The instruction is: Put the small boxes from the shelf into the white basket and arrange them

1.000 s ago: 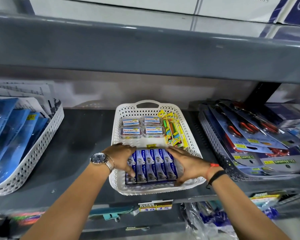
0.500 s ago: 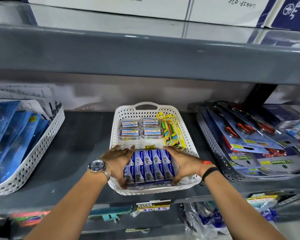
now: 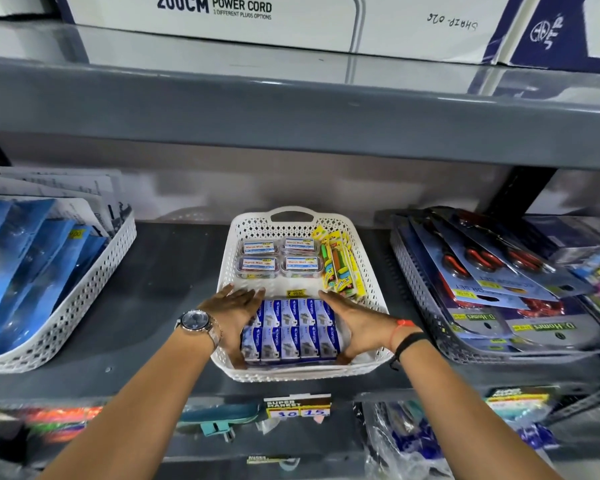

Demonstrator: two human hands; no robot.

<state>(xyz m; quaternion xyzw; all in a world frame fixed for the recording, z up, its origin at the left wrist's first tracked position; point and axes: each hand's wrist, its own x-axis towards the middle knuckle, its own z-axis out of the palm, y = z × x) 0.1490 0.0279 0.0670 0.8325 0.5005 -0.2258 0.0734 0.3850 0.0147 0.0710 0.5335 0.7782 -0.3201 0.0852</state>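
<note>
A white perforated basket (image 3: 368,271) stands on the dark shelf, handle at the back. In its front half lies a block of several small blue-and-white boxes (image 3: 291,329) in two rows. My left hand (image 3: 234,308) presses flat against the block's left side, fingers straight. My right hand (image 3: 355,322) presses against its right side. The block is squeezed between both palms and rests on the basket floor. Behind the block sit clear plastic tubs with labels (image 3: 278,256) and yellow packets (image 3: 338,265).
A white basket of blue packs (image 3: 84,282) stands on the left. A basket of carded scissors (image 3: 482,271) stands on the right. Bare dark shelf (image 3: 160,289) lies between the baskets. A grey upper shelf (image 3: 291,109) overhangs, with cartons on it.
My hands moved from lying on top of the boxes to their left and right sides, pressing the block together. The camera view tilted up slightly.
</note>
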